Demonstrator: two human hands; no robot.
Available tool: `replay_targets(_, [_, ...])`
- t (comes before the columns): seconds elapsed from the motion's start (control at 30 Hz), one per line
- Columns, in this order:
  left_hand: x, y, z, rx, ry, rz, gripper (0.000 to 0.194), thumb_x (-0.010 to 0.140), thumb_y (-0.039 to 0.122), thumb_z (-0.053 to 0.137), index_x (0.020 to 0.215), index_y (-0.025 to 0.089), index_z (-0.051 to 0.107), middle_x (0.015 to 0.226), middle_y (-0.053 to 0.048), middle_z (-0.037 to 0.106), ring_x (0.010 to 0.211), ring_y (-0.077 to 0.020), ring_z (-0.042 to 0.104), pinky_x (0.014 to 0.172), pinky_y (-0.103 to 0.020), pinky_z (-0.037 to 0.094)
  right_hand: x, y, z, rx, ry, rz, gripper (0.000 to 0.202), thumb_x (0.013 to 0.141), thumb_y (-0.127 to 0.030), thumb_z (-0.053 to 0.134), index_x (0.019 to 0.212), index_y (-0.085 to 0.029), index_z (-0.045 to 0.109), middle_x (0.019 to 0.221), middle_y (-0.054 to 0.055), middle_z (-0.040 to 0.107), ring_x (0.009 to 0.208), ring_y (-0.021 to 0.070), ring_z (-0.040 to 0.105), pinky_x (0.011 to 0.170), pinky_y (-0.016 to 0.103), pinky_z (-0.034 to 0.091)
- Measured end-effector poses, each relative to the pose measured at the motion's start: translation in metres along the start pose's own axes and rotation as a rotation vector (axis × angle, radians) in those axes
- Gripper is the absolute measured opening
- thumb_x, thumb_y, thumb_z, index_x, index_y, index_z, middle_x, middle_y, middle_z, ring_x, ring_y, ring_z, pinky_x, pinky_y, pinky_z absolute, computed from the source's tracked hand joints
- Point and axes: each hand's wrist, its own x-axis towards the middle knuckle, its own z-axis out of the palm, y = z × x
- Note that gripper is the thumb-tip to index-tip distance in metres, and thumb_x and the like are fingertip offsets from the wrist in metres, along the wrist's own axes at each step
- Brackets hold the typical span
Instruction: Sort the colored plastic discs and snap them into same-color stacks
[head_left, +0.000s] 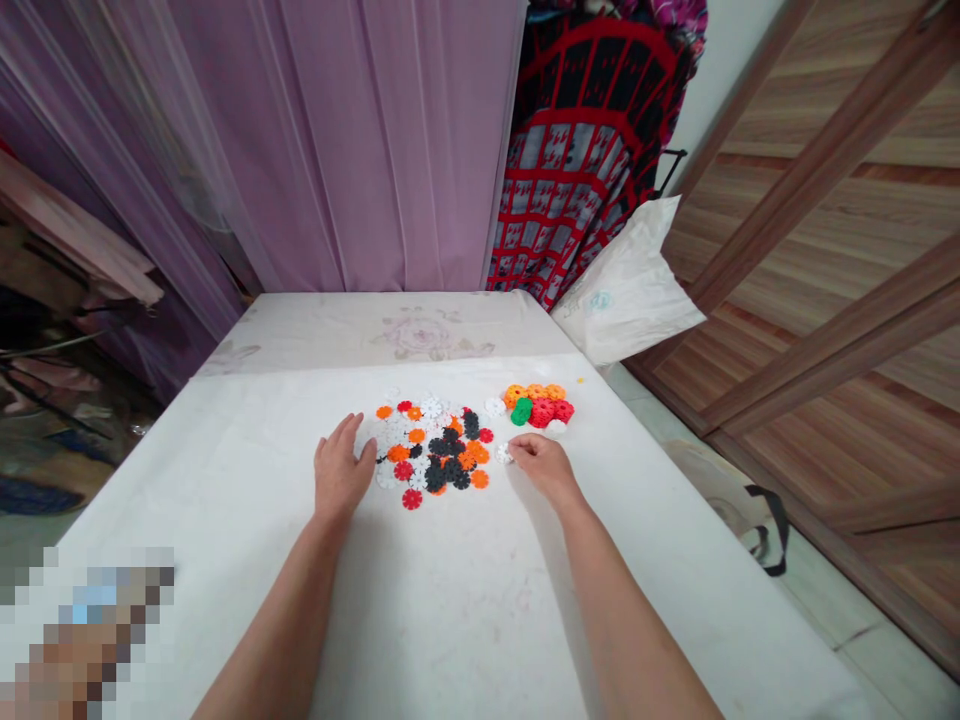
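Observation:
Loose snowflake-shaped plastic discs in white, black, orange and red lie in a pile (442, 448) on the white-covered table. My left hand (341, 463) rests at the pile's left edge, fingers apart and holding nothing. At the right of the pile, my right hand (544, 462) pinches a white snowflake disc (504, 453) between thumb and fingertips. Beyond that hand sit stacks of like discs: orange stacks (535, 394), red stacks (551, 411) and a green stack (520, 411). White discs (494, 407) lie to the left of these stacks.
The table (465, 620) has a white cover, with a flower-printed cloth (416, 330) at its far end. Behind it hangs a purple curtain (375, 150). A white bag (626, 285) stands at the far right corner, near a wooden wardrobe (825, 250).

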Motion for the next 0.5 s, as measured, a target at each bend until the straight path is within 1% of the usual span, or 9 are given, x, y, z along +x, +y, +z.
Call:
replay_targets(0.07, [0.000, 0.000, 0.000, -0.003, -0.002, 0.005, 0.051, 0.092, 0.038, 0.045, 0.138, 0.018, 0.058, 0.149, -0.015, 0.056, 0.136, -0.0295, 0.053, 0.118, -0.054, 0.033, 0.000, -0.003, 0.002, -0.089, -0.018, 0.021, 0.019, 0.075, -0.036, 0.062, 0.079, -0.024, 0.075, 0.078, 0.000, 0.076, 0.075, 0.0184, 0.068, 0.068, 0.027, 0.047])
replay_targets(0.17, [0.001, 0.000, 0.000, -0.011, 0.002, 0.009, 0.052, 0.092, 0.038, 0.045, 0.137, 0.017, 0.058, 0.149, -0.016, 0.056, 0.137, -0.0295, 0.053, 0.118, -0.054, 0.032, 0.000, -0.007, 0.003, -0.203, -0.011, 0.022, 0.018, 0.079, -0.035, 0.061, 0.082, -0.026, 0.076, 0.081, -0.001, 0.077, 0.078, 0.0180, 0.069, 0.068, 0.026, 0.047])
replay_targets(0.3, [0.000, 0.001, 0.001, -0.024, 0.018, 0.007, 0.050, 0.092, 0.037, 0.045, 0.137, 0.020, 0.059, 0.148, -0.014, 0.057, 0.135, -0.0284, 0.054, 0.118, -0.053, 0.032, -0.004, -0.011, 0.001, -0.293, -0.003, -0.002, 0.019, 0.084, -0.032, 0.058, 0.085, -0.026, 0.076, 0.084, -0.002, 0.077, 0.079, 0.0175, 0.068, 0.069, 0.026, 0.047])
replay_targets(0.43, [0.000, 0.000, 0.003, -0.033, 0.027, 0.010, 0.050, 0.092, 0.037, 0.046, 0.138, 0.022, 0.059, 0.148, -0.013, 0.057, 0.132, -0.0286, 0.056, 0.118, -0.053, 0.032, -0.007, -0.015, -0.002, -0.359, -0.008, -0.023, 0.022, 0.088, -0.029, 0.054, 0.094, -0.025, 0.075, 0.092, 0.000, 0.077, 0.084, 0.0176, 0.068, 0.076, 0.028, 0.049])
replay_targets(0.5, [0.000, -0.001, 0.003, -0.039, 0.032, 0.009, 0.050, 0.092, 0.036, 0.047, 0.139, 0.023, 0.058, 0.147, -0.013, 0.058, 0.131, -0.0287, 0.057, 0.118, -0.054, 0.032, -0.010, -0.017, -0.003, -0.371, -0.003, -0.046, 0.024, 0.089, -0.029, 0.054, 0.100, -0.024, 0.074, 0.101, 0.001, 0.076, 0.086, 0.0169, 0.069, 0.081, 0.028, 0.050])
